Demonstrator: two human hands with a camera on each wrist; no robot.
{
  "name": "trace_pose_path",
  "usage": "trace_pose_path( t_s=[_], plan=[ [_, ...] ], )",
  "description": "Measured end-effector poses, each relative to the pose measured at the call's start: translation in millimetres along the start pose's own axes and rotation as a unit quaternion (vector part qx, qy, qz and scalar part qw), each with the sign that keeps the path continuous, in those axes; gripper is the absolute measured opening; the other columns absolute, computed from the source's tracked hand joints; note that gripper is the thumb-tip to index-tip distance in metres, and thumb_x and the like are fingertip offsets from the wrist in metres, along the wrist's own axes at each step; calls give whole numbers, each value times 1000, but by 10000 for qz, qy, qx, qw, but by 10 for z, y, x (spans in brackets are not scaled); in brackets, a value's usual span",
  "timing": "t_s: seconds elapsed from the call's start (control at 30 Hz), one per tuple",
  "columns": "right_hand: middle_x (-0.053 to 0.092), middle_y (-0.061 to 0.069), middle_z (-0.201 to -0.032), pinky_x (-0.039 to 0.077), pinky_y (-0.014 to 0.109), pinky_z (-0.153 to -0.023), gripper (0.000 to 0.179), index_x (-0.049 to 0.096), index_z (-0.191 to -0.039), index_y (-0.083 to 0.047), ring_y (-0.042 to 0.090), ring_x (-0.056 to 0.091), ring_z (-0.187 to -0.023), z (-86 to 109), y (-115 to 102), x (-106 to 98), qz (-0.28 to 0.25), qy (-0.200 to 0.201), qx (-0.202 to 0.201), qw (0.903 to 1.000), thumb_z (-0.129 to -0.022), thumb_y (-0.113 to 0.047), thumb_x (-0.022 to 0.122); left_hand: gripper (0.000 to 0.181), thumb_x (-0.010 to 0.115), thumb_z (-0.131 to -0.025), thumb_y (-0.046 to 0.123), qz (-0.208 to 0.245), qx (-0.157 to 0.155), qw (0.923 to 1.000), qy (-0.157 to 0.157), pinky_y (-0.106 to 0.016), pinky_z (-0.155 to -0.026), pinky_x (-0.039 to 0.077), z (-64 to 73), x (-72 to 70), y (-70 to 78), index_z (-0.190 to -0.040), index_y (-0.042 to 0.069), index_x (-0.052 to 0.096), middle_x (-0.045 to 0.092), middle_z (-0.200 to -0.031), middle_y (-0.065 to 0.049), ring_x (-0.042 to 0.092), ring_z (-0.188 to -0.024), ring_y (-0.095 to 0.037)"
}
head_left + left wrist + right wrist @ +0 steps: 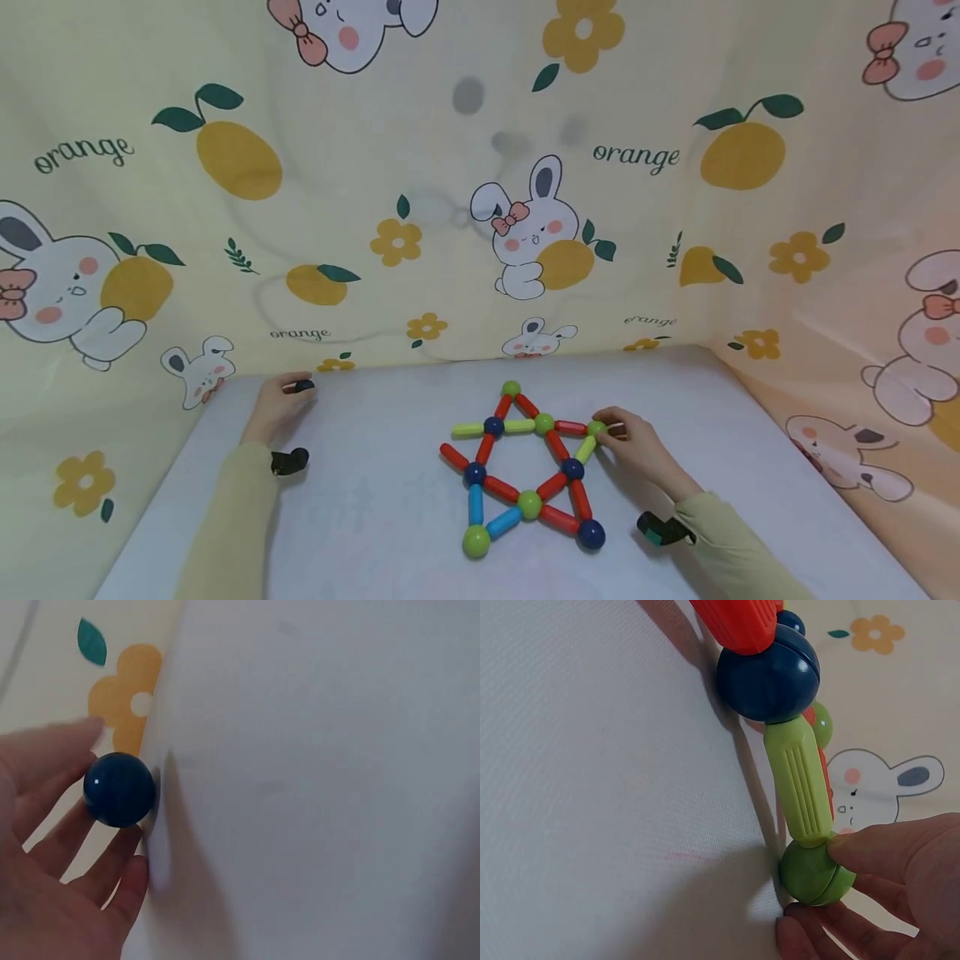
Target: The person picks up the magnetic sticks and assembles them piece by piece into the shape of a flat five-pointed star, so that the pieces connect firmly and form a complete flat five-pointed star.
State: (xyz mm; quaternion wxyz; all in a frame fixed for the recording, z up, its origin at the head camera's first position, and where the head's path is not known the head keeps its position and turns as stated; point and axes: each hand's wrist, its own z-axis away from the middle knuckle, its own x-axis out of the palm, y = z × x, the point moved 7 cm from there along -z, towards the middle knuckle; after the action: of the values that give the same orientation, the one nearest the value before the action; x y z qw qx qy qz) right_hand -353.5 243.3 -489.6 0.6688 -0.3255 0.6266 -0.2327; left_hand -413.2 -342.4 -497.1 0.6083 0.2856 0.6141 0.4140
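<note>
Near the back left of the table, my left hand holds a loose dark blue ball between its fingers. My right hand pinches a green ball at the right tip of a star-shaped figure of rods and balls. A yellow-green rod and a red rod meet at that ball. The yellow-green rod runs to a dark blue ball. At the figure's left, a yellow-green rod and a red rod point outward with their free ends apart.
The figure lies on a white table. A green ball and a dark blue ball form its front tips; a green ball tops it. A printed curtain stands behind the table and along its sides.
</note>
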Motion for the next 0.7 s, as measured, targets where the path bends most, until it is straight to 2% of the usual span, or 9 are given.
trace_pose_path(
  t_s=[0.23, 0.4, 0.53, 0.63, 0.7],
  plan=[
    [59, 17, -118, 51, 47, -87, 31, 58, -121, 0, 33, 58, -103, -1, -4, -11, 9, -21, 15, 10000, -92, -10, 62, 42, 63, -88, -2, -366, 429, 9984, 94, -54, -102, 36, 38, 43, 54, -129, -6, 53, 42, -136, -31, 43, -122, -47],
    [60, 17, -116, 51, 46, -86, 30, 58, -120, 1, 33, 59, -101, 7, -6, -16, -7, 2, -87, 10000, -92, -9, 63, 39, 63, -89, 0, -561, 650, 9963, 98, -53, -100, 39, 184, 141, 171, -126, -8, 55, 47, -130, -31, 46, -118, -46],
    [60, 19, -115, 51, 45, -85, 31, 58, -120, 2, 33, 59, -100, 4, -20, -5, -9, -10, -174, 9998, -91, -8, 63, 38, 64, -91, 7, -614, 871, 9943, 13, -49, -95, 44, 288, 323, 313, -125, -7, 56, 52, -126, -28, 51, -114, -41],
    [60, 18, -115, 51, 45, -85, 31, 58, -120, 2, 33, 59, -100, 4, -21, -6, -10, -2, -137, 9999, -91, -8, 63, 37, 64, -93, 14, -536, 1019, 9931, -206, -42, -90, 49, 357, 536, 420, -124, -4, 58, 58, -121, -23, 56, -109, -35],
    [60, 18, -115, 51, 46, -85, 30, 58, -120, 2, 34, 59, -101, 6, -22, -12, 1, -8, -125, 9999, -91, -7, 62, 36, 63, -94, 18, -393, 1045, 9927, -459, -38, -86, 52, 419, 699, 488, -123, -4, 59, 61, -119, -20, 58, -105, -32]
  ],
)
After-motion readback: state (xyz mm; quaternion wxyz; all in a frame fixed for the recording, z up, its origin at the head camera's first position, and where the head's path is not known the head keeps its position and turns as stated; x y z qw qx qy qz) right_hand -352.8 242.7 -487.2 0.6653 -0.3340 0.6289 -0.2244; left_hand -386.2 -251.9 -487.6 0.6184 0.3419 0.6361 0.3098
